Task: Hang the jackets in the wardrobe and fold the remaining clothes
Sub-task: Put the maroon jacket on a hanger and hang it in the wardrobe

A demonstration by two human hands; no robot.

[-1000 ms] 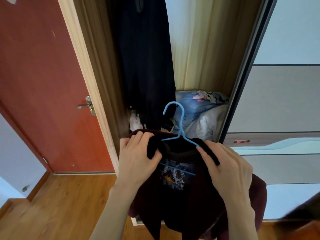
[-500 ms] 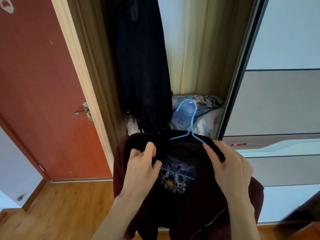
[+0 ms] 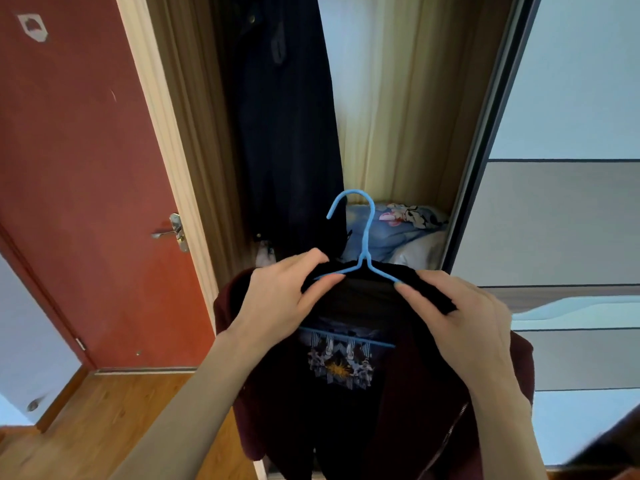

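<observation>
A dark maroon jacket (image 3: pixel 408 403) with a black collar and a printed inner label hangs on a light blue hanger (image 3: pixel 362 237) in front of the open wardrobe (image 3: pixel 408 116). My left hand (image 3: pixel 280 299) pinches the black collar at the hanger's left shoulder. My right hand (image 3: pixel 464 323) grips the collar and the hanger's right shoulder. The hook stands upright above my hands. A long dark coat (image 3: pixel 284 126) hangs inside the wardrobe on the left.
A pile of light blue bedding (image 3: pixel 398 230) lies on the wardrobe floor. The sliding wardrobe door (image 3: pixel 561 220) stands at the right, a red room door (image 3: pixel 79 168) with a metal handle at the left. Wooden floor (image 3: pixel 104 420) is below.
My left hand has slid up along the collar toward the hanger's neck. The jacket and hanger have risen slightly, and the hook has come upright.
</observation>
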